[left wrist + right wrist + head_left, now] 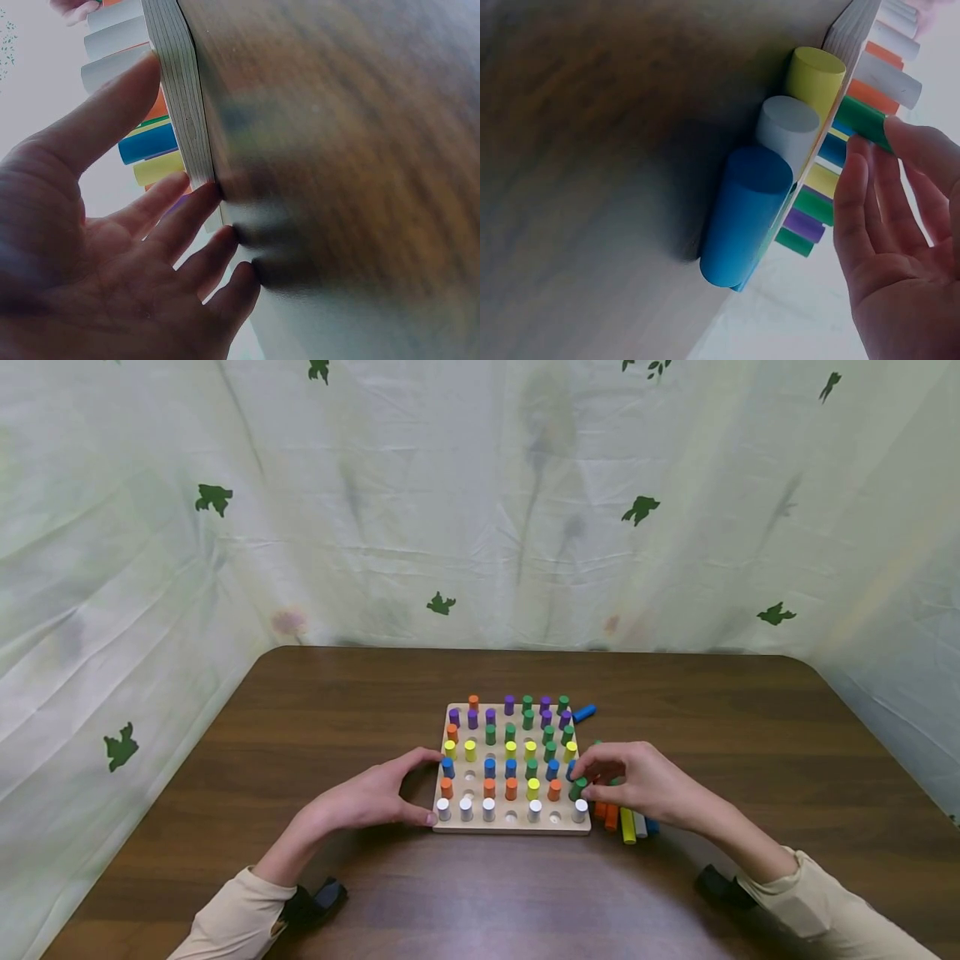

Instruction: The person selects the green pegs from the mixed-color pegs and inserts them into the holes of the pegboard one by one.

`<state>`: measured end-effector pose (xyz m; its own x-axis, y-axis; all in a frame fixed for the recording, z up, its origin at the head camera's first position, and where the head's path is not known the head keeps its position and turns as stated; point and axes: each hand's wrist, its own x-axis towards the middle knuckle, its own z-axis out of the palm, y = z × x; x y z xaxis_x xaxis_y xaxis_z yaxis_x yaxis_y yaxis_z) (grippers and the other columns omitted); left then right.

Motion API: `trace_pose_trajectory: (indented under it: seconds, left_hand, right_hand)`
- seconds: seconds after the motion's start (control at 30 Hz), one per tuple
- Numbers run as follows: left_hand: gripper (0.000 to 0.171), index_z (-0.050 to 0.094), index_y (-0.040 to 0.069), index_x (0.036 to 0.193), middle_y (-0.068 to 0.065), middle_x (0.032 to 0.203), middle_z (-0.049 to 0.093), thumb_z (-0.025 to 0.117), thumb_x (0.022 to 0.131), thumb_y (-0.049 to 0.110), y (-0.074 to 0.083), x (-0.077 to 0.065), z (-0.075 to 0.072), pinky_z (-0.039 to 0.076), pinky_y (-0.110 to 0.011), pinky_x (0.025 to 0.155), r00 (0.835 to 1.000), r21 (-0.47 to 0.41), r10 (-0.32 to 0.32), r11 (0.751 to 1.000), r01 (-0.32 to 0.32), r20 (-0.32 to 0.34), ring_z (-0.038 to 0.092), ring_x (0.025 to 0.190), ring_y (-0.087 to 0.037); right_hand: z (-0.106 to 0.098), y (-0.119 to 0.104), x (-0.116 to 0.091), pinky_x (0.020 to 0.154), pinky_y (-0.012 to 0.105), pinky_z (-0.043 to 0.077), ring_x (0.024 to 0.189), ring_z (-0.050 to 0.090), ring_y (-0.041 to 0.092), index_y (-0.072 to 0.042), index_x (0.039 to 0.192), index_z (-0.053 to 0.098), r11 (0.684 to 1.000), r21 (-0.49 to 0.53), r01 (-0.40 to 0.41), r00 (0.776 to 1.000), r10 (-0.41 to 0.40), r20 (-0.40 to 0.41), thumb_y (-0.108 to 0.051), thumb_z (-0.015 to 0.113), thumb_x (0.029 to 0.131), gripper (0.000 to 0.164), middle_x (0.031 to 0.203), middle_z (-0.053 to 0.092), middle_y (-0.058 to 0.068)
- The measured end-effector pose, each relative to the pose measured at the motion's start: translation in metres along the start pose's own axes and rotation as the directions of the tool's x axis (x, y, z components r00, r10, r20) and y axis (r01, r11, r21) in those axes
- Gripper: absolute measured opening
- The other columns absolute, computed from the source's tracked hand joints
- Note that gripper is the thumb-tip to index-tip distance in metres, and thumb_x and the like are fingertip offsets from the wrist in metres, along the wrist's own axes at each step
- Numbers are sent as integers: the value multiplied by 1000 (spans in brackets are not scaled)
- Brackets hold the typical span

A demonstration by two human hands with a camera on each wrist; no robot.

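A pale wooden pegboard [517, 828] carries rows of coloured pegs: white nearest me, then orange, blue, yellow, green and purple mixed behind. My left hand [367, 793] lies against its left side, thumb at the near corner and fingers spread along the edge; the left wrist view shows the fingertips touching the board's side [180, 90]. At the right edge my right hand [645, 781] pinches a green peg [862, 120] between thumb and fingers. This peg stands in the orange row, just behind the right-most white peg [581, 811]. Its lower end is hidden in the head view.
Loose pegs lie right of the board, partly under my right hand, among them a yellow peg [627, 827] and a blue peg [742, 217]. Another blue peg [585, 713] lies by the far right corner. Some holes have no peg. A patterned curtain [480, 527] hangs behind the brown table [337, 693].
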<state>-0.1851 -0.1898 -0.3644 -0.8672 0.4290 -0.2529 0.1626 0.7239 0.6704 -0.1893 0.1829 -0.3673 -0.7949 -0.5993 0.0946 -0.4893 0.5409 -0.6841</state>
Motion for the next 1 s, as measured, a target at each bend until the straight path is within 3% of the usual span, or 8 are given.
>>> trace_pose_trajectory:
  seconds: [0.57, 1.0]
  left_hand:
    - [79, 45, 20, 143, -11, 149, 41, 84, 76, 36, -1, 0, 0, 30, -59, 106, 1000, 2, -1, 1000, 1, -1, 41, 131, -31]
    - [79, 44, 21, 143, -10, 148, 41, 84, 76, 36, -2, 1, 0, 30, -59, 105, 1000, -1, 2, 1000, -2, 8, 41, 130, -30]
  right_hand:
    - [-6, 1, -2, 77, 29, 54, 85, 62, 10, -19, 104, 70, 1000, -8, 8, 1000, -8, -13, -15, 76, 88, 18, 97, 68, -10]
    - [-19, 10, -11, 78, 31, 54, 88, 63, 11, -14, 105, 71, 999, -22, -48, 998, 47, -35, -17, 72, 91, 14, 99, 70, -4]
